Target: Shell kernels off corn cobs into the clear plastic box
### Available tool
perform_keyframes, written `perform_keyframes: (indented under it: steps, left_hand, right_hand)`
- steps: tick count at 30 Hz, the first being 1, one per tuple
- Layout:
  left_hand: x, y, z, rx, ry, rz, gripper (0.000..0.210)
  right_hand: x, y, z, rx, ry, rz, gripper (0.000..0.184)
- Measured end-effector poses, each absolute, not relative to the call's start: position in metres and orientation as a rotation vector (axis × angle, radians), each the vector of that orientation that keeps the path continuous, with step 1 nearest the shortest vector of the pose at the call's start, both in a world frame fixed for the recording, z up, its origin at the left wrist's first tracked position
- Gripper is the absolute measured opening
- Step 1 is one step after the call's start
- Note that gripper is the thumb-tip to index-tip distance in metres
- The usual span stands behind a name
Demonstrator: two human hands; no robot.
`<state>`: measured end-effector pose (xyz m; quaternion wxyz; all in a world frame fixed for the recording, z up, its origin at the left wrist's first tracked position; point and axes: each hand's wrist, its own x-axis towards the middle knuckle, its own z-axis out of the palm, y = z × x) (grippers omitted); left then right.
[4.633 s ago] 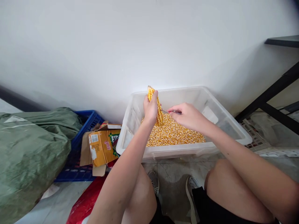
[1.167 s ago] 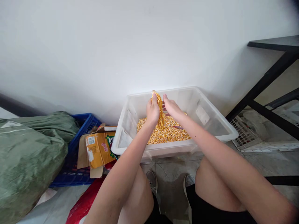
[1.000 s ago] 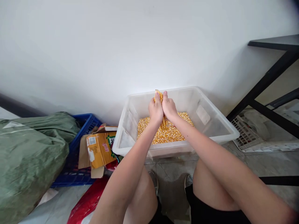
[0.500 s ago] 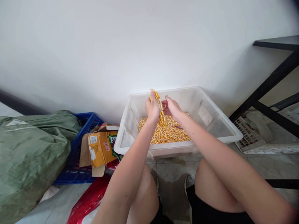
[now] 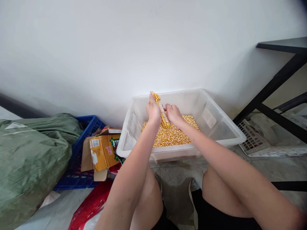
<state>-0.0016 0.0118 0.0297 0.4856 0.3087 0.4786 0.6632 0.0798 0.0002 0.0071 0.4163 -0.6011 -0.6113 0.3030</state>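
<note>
My left hand (image 5: 153, 111) is wrapped round an ear of corn (image 5: 164, 115), which leans over the tub with its top end tilted left. A pale stripe without kernels runs along the ear's right side, between rows of yellow ones. My right hand (image 5: 174, 114) is beside that bare stripe, its fingers curled in towards the ear. The fingertips are hidden, so what they hold cannot be made out. Below both hands, loose corn kernels (image 5: 170, 138) cover the floor of a translucent plastic tub (image 5: 222, 123).
A green sack (image 5: 33, 159) and a blue crate (image 5: 72, 179) lie left of the tub, with a torn cardboard box (image 5: 103, 153) between. A red bag (image 5: 91, 204) is at lower left. The black table frame (image 5: 266, 91) and a white basket (image 5: 253, 139) stand on the right.
My right hand's spread fingers have curled in against the ear's side. My left hand and the ear have shifted slightly left, and the ear's bare stripe now faces more towards me.
</note>
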Motion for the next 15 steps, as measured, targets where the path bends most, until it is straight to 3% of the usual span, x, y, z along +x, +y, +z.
perform_keyframes:
  steps: [5, 8, 11, 15]
  left_hand:
    - [-0.015, 0.015, 0.027, 0.736, 1.202, 1.512, 0.063]
    - [-0.024, 0.017, 0.026, 0.812, 1.196, 1.482, 0.061]
    - [-0.028, 0.016, 0.027, 0.863, 1.159, 1.418, 0.057]
    - [-0.023, 0.008, 0.033, 0.853, 1.141, 1.276, 0.057]
  right_hand:
    - [0.086, 0.006, -0.005, -1.385, -1.448, 1.236, 0.031]
    - [0.091, 0.012, -0.009, -1.378, -1.436, 1.159, 0.026]
    - [0.096, 0.014, -0.003, -1.352, -1.389, 1.041, 0.033]
    - [0.098, 0.007, 0.013, -1.236, -1.267, 1.260, 0.037]
